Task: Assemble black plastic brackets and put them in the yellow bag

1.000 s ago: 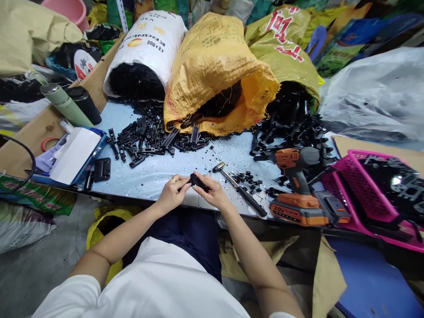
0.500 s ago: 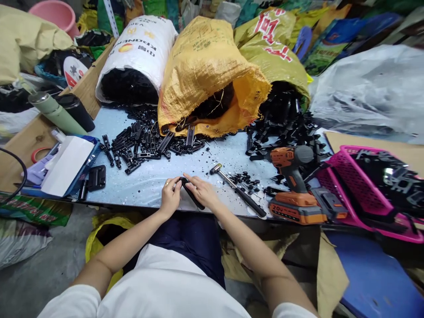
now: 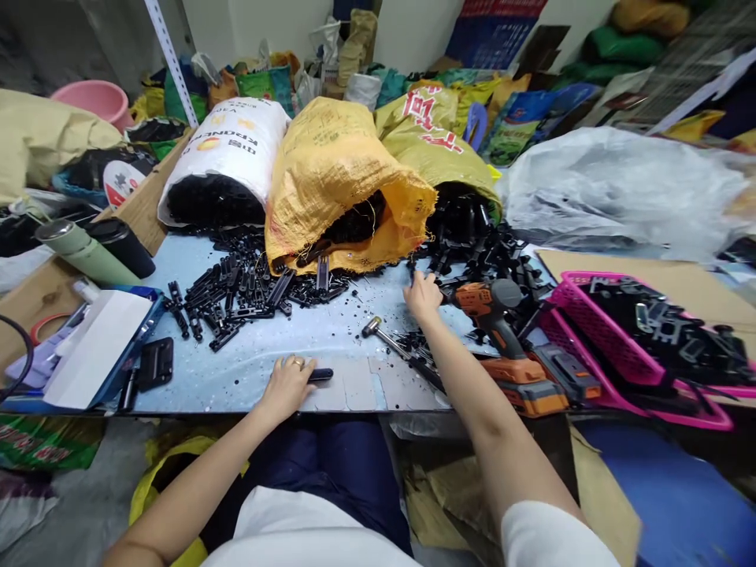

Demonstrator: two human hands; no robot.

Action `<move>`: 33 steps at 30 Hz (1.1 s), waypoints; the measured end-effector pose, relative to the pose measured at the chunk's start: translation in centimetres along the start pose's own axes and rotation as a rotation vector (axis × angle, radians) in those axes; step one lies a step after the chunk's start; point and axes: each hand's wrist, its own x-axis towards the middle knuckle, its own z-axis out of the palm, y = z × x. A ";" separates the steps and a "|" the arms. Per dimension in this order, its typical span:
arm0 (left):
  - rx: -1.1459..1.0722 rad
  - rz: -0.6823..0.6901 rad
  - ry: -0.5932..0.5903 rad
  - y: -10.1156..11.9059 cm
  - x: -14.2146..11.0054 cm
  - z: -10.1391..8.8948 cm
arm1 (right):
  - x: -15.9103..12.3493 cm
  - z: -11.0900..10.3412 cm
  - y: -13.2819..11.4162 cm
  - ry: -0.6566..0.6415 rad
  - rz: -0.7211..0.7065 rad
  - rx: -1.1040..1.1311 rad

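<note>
My left hand [image 3: 287, 386] rests at the table's front edge, its fingers closed around one end of a narrow black part [image 3: 321, 376]. The part's other end sticks out to the right, lying low over the tabletop. Farther out, my right hand [image 3: 423, 294] reaches to the left side of a heap of black parts [image 3: 481, 252]. Its fingers are curled, and a dark bit shows at the tips, too small to name. Between the hands lies a hammer [image 3: 393, 344], its handle partly behind my right forearm. The orange cordless drill [image 3: 491, 315] lies just right of that forearm.
A yellow sack [image 3: 331, 181] and a white sack [image 3: 230, 142] stand open at the back, with a pile of black clips [image 3: 236, 287] before them. Right is a pink basket [image 3: 614, 339]; left are a blue tray [image 3: 147, 323] and a green bottle [image 3: 88, 252].
My right hand has left the narrow black part and moved forward and right to the heap. My left hand keeps the part, now turned more sideways. The view has tilted up.
</note>
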 end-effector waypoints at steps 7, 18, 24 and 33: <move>-0.164 -0.004 0.420 0.8 2.9 -1.7 | -10.6 -8.9 -2.3 -0.216 -0.494 0.699; -0.367 -0.222 0.239 4.9 5.4 3.4 | -22.3 1.2 -7.3 -0.032 -0.202 0.798; -0.167 -0.046 0.005 3.0 4.0 1.6 | -22.9 0.7 -5.2 -0.069 -0.202 0.369; 0.020 0.135 -0.098 0.7 1.5 1.0 | -20.8 1.0 -3.5 -0.421 -0.327 -0.010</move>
